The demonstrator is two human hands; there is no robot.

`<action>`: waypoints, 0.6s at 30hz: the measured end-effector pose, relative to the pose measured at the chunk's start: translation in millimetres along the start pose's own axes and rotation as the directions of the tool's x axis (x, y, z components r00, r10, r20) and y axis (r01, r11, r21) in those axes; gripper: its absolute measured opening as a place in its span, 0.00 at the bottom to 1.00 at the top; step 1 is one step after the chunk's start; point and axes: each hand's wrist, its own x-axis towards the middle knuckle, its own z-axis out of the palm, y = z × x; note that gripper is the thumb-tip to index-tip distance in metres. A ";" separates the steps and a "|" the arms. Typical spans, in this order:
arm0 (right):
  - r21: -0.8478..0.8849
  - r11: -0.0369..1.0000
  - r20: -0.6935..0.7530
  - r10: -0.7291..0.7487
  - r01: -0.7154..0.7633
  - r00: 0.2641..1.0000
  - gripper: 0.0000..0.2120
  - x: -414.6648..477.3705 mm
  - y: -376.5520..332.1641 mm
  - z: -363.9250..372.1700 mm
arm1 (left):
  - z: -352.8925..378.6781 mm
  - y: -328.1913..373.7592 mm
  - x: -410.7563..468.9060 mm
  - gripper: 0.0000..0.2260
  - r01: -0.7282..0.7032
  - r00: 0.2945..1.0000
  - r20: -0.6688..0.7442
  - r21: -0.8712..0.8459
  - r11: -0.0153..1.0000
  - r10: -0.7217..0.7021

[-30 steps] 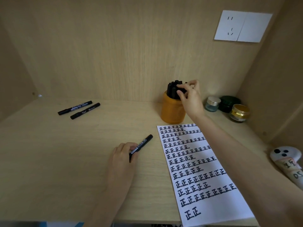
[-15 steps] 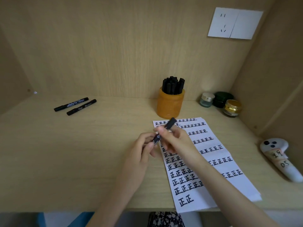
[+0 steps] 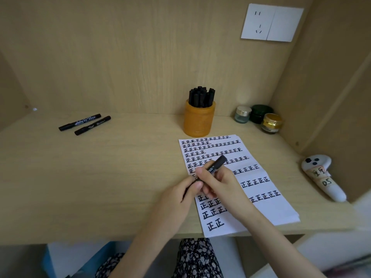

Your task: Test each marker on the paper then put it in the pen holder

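A black marker (image 3: 217, 164) is held over the white paper (image 3: 267, 205), which is covered in rows of black marks. My right hand (image 3: 220, 183) grips the marker's barrel. My left hand (image 3: 180, 195) pinches its lower end, which the fingers hide. The orange pen holder (image 3: 199, 119) stands behind the paper with several black markers (image 3: 201, 96) in it. Two more black markers (image 3: 85, 123) lie on the desk at the far left.
Three small jars (image 3: 259, 117) stand at the back right corner. A white controller (image 3: 321, 175) lies by the right wall. The desk's front edge runs just below the paper's near end. A wall socket (image 3: 272, 22) is on the back panel.
My right hand left the pen holder and joined my left hand at the marker over the paper. The left hand lifted the marker off the desk and brought it right.
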 end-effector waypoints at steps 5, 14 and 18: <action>0.011 1.000 0.009 -0.010 0.010 1.000 0.11 -10.7 -0.7 -2.3 | 1.6 1.1 -1.7 0.09 0.019 0.999 0.049 -0.100 0.995 -0.014; 0.197 0.980 -0.291 0.021 0.039 0.956 0.08 -25.9 -1.2 -20.0 | 3.5 -4.0 -8.5 0.14 0.040 0.997 0.066 -0.102 0.994 -0.033; 0.254 0.967 -0.359 0.084 0.010 0.930 0.10 -37.2 3.8 -38.3 | 0.7 -18.1 -9.9 0.09 0.075 0.995 0.065 -0.053 0.996 -0.072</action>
